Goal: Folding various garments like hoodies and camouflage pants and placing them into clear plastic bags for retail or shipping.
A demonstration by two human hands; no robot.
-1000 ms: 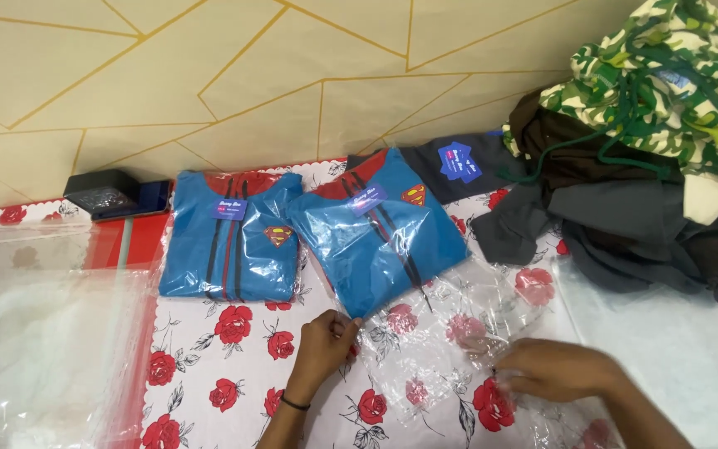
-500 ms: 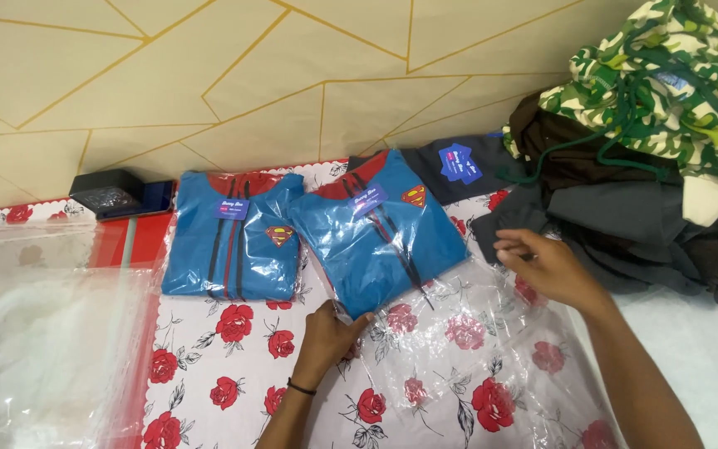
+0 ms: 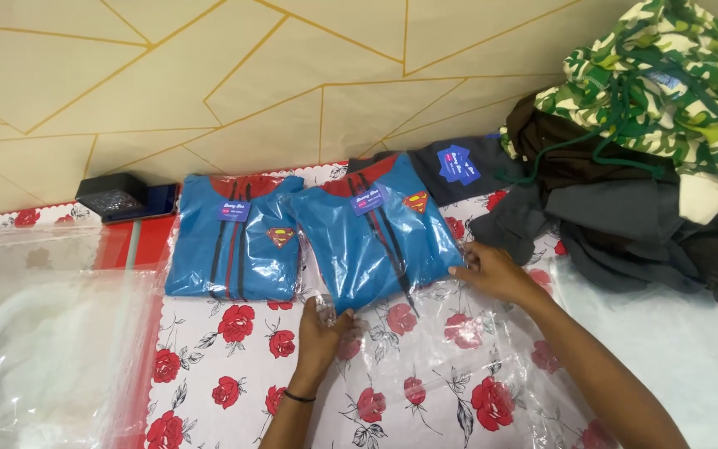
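Two folded blue garments with red collars lie side by side on a rose-print cloth (image 3: 234,378). The left one (image 3: 234,241) is sealed in clear plastic. The right one (image 3: 376,237) sits inside a clear plastic bag (image 3: 467,357) whose loose end spreads toward me. My left hand (image 3: 319,328) presses the bag at the garment's near left corner. My right hand (image 3: 492,270) rests on the bag at the garment's near right corner, fingers flat and apart.
A heap of clothes, green camouflage (image 3: 666,91) over dark grey and brown (image 3: 625,224), fills the right. A dark folded garment with blue tags (image 3: 459,166) lies behind. A stack of clear bags (image 3: 43,333) covers the left; a small black box (image 3: 114,195) stands by the wall.
My right hand moved from the bag's loose end up and left to the garment's right corner. My left hand shifted slightly along the near left corner.
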